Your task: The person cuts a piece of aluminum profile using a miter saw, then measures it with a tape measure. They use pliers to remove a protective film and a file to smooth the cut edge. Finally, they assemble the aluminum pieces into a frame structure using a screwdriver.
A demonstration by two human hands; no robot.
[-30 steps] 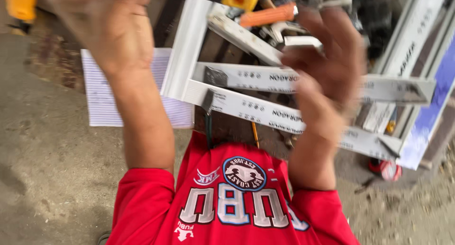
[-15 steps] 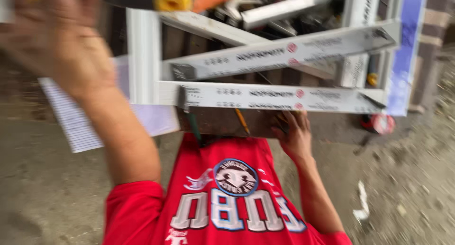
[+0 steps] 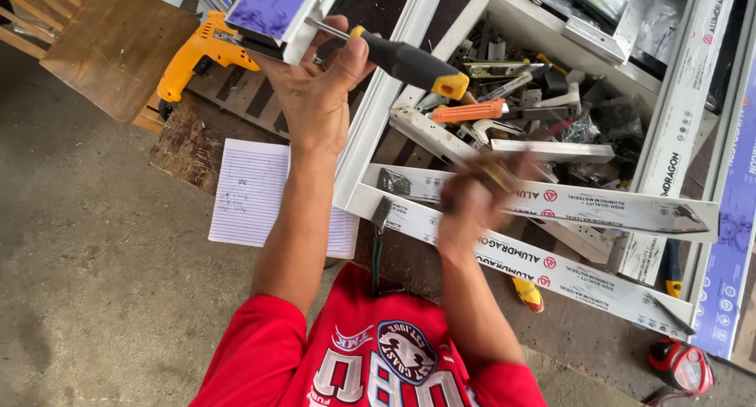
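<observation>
Gripping a black-and-yellow screwdriver [image 3: 405, 60] at 12 o'clock, the left hand [image 3: 315, 92] also steadies a purple-filmed white profile end [image 3: 276, 13]. Right hand [image 3: 472, 198], blurred, over cut profile strips [image 3: 598, 210]; its grip unreadable. Frame looks unassembled; loose parts remain at 1 o'clock.

My left hand [image 3: 315, 92] grips a black-and-yellow screwdriver [image 3: 405, 62]; my blurred right hand [image 3: 476, 198] rests on white aluminium strips [image 3: 598, 210] beside a lined notepad [image 3: 252, 190].
</observation>
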